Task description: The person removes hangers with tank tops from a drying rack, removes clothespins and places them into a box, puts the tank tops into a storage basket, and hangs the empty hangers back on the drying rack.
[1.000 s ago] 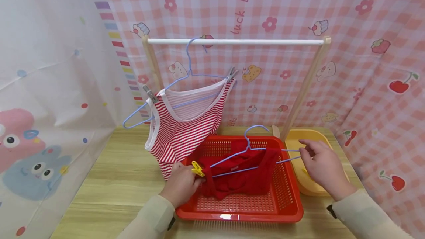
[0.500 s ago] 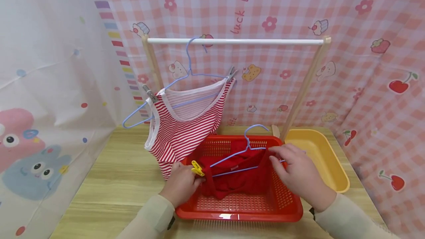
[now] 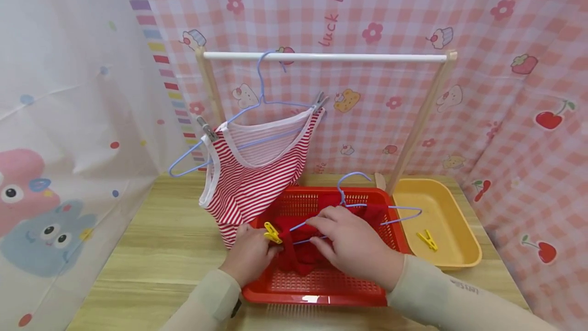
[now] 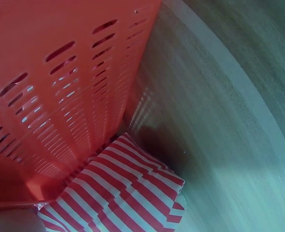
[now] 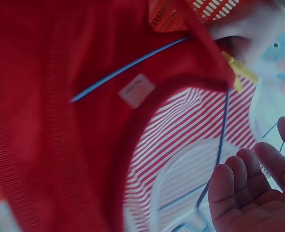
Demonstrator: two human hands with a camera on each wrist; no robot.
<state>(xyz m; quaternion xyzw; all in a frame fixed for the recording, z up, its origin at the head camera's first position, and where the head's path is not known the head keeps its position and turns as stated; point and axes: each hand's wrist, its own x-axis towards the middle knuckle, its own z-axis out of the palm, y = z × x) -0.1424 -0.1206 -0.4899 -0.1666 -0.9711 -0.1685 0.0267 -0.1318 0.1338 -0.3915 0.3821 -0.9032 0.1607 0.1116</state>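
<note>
A red sleeveless top (image 3: pixel 290 257) hangs on a blue wire hanger (image 3: pixel 341 188) over the red basket (image 3: pixel 317 299). On its left strap sits a yellow clothespin (image 3: pixel 273 234). My left hand (image 3: pixel 250 252) grips the hanger's left end beside that clothespin; its fingertips are hidden. My right hand (image 3: pixel 356 244) is over the middle of the top, fingers pointing left and covering part of the hanger. In the right wrist view its fingers (image 5: pixel 224 188) are spread from the thumb and hold nothing. The hanger's right end sticks out bare past the right strap.
Behind, a red-striped white-trimmed top (image 3: pixel 266 183) hangs from another blue hanger on the white rod (image 3: pixel 367 57), held by two grey clothespins (image 3: pixel 207 129). At right stands a yellow tray (image 3: pixel 452 218) with a yellow clothespin (image 3: pixel 427 240) in it. Wooden posts flank the basket.
My right hand has moved left from the hanger's right end, over the right strap, to the middle of the red top. My left hand stays in place.
</note>
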